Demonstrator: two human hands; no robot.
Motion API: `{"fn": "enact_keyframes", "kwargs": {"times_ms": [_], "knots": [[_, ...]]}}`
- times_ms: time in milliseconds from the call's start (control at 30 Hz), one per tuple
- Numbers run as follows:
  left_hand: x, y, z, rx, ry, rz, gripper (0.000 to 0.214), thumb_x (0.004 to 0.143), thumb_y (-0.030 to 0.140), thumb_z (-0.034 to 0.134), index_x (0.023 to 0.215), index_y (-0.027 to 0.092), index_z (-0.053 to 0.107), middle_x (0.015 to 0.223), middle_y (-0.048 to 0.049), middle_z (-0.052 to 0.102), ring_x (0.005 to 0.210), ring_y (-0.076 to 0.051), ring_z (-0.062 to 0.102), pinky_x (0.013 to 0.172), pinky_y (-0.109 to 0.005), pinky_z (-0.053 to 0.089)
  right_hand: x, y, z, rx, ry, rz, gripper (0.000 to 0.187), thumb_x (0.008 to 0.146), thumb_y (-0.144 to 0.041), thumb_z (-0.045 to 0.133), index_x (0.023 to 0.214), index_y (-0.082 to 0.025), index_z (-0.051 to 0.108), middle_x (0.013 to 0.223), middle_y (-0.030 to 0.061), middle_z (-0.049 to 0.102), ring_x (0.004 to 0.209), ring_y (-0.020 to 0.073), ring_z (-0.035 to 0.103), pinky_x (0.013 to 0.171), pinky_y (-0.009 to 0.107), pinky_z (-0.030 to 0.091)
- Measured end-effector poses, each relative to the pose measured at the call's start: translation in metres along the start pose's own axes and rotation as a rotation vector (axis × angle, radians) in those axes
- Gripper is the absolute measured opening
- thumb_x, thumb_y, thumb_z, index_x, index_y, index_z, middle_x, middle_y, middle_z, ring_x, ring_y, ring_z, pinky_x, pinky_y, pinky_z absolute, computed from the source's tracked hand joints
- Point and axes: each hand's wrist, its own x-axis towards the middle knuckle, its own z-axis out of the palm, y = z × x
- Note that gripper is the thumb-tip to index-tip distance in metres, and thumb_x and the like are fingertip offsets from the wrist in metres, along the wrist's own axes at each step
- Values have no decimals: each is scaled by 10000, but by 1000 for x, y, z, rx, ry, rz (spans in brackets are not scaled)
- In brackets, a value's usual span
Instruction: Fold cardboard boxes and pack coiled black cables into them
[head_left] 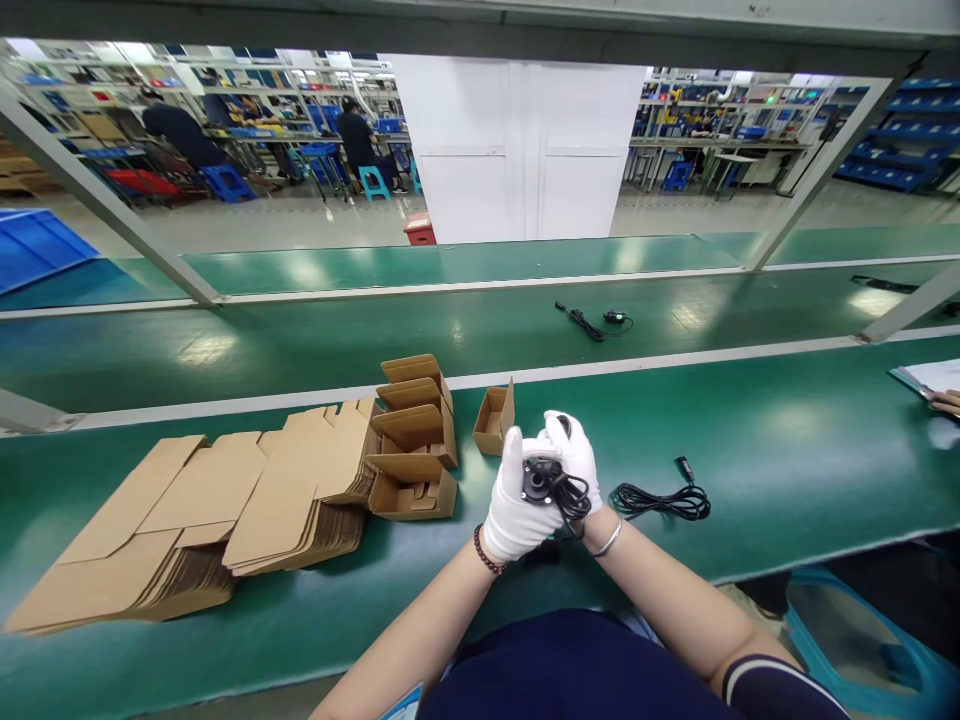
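Holding the black device (540, 482) in my curled left hand (517, 512), just right of the upright thumb, I see a cable bundle (573, 498) beside it, by my right hand (577, 456), whose grip I can't make out remotely.

black device (537, 481) | cable (573, 496) bundled — held between both gloved hands (511, 524)

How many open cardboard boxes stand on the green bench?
5: four boxes in a row beside the flat cardboard stacks, one single box to their right. The row overlaps, so another may be hidden.
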Motion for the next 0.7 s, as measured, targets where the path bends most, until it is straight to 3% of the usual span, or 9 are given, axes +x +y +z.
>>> {"fn": "enact_keyframes", "kwargs": {"times_ms": [67, 233, 367, 500, 567, 633, 700], "knots": [[0, 6, 2, 60, 18, 32, 690, 513, 148, 880, 1133, 285, 611, 962, -41, 674, 944, -232, 655, 1011, -437, 455, -1, -3, -1, -17, 9, -40, 335, 861, -472, 534, 1072, -211, 544, 675, -28, 572, 610, 143, 560, 634, 301, 488], [4, 28, 4, 229, -120, -11, 508, 483, 91, 868, 924, 188, 633, 897, -20, 667, 848, -178, 648, 862, -332, 530, -4, -3, -12, 5, -87, -246, 300, 914, -404, 514, 1152, -221, 523, 769, -14, 600, 698, 135, 587, 699, 297, 507], [8, 33, 5, 44, -188, -209, 493, 502, 117, 867, 899, 181, 582, 869, 9, 638, 777, -121, 616, 771, -270, 537, -7, -7, -24, -69, -116, -410, 320, 976, -416, 403, 1205, -224, 517, 962, 40, 624, 866, 148, 610, 839, 342, 511], [12, 30, 2, -157, -128, -282, 452, 549, 134, 850, 899, 187, 570, 876, 25, 609, 794, -106, 606, 769, -261, 532, -3, -12, -37, -250, -265, -447, 577, 933, -544, 430, 1404, -222, 345, 1165, 104, 579, 1046, 210, 607, 931, 430, 505], [15, 30, 1, -202, -99, -289, 452, 547, 127, 848, 907, 184, 582, 865, 32, 605, 790, -95, 600, 785, -246, 514, 0, -15, -44, -450, -253, -537, 713, 864, -584, 532, 1436, -220, 311, 1322, 147, 499, 1211, 276, 522, 1002, 495, 453], [16, 30, 2, -237, -85, -329, 453, 545, 144, 850, 916, 178, 592, 848, 34, 606, 773, -92, 595, 793, -247, 501, 2, -19, -49, -640, -222, -685, 720, 815, -621, 576, 1390, -222, 409, 1441, 152, 405, 1357, 334, 357, 1102, 555, 318], [17, 27, 5, -253, -80, -366, 444, 569, 207, 848, 937, 173, 602, 876, 16, 623, 799, -112, 607, 842, -289, 498, -1, -24, -51, -725, -332, -734, 724, 792, -669, 566, 1357, -227, 467, 1440, 138, 432, 1369, 345, 344, 1133, 554, 264]]}}
